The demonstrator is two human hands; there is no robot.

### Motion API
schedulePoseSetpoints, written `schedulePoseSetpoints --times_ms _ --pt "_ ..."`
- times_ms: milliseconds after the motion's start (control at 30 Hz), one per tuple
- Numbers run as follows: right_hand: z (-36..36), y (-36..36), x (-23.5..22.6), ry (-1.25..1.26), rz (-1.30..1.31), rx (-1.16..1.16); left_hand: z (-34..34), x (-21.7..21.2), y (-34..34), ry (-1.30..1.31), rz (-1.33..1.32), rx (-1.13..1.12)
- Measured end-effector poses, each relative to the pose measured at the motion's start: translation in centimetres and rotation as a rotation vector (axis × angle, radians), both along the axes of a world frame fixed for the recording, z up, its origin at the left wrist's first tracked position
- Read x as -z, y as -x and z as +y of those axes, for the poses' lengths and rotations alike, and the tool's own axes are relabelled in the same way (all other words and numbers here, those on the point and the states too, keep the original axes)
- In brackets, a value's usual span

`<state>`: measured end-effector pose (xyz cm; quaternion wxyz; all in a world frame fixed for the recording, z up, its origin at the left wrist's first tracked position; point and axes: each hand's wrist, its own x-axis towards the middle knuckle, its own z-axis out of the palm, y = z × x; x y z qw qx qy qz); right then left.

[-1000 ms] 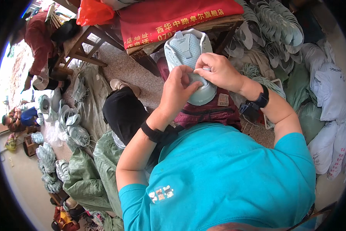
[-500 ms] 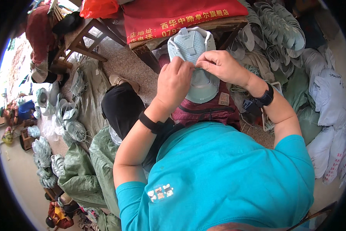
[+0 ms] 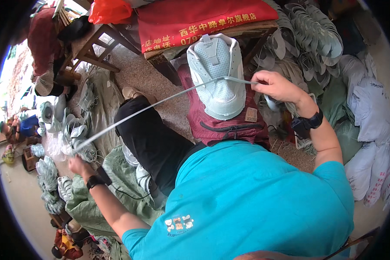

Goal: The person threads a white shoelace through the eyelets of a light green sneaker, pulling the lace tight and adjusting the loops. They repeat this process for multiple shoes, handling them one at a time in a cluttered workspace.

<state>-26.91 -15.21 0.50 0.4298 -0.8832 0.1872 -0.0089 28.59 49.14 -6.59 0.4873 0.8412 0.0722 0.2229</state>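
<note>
A pale mint shoe upper point(image 3: 224, 97) lies on a maroon cloth bag point(image 3: 199, 117) over my lap, its padded tongue point(image 3: 212, 52) pointing away from me. A flat, pale shoelace point(image 3: 156, 104) runs through the upper near its middle and stretches tight, far out to the left. At its left end is my left hand point(image 3: 78, 165), closed on the lace and a little smeared. Just right of the upper, my right hand point(image 3: 273, 86) pinches the lace between thumb and fingers. Both wrists wear black bands.
A wooden stool with a red printed cloth point(image 3: 203, 21) stands right beyond the upper. Stacked mint shoe uppers point(image 3: 314, 34) lie far right, white sacks point(image 3: 372, 117) below them. Green sacks point(image 3: 91, 190) and more uppers point(image 3: 49, 173) lie left. Other people point(image 3: 67, 242) sit farther off.
My hands were together over the upper; now the left has swung far out left, drawing the shoelace long. The right has moved slightly right with its part of the lace.
</note>
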Motion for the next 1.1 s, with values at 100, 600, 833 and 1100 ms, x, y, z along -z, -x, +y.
schedulePoseSetpoints --times_ms 100,600,833,1100 --pt "-1.0 3.8 2.0 0.62 -0.032 -0.042 1.2 2.3 -0.4 0.514 0.339 -0.186" --pt "-13.9 23.0 18.9 -1.353 -0.688 1.652 -41.8 -7.0 28.4 0.459 0.496 1.366" --pt "-11.1 40.6 24.5 -0.259 0.275 1.157 -45.2 -3.5 34.3 0.366 0.758 1.506" --pt "-4.6 15.7 15.4 -0.745 -0.006 1.147 -44.7 -5.0 34.8 0.171 0.721 1.427"
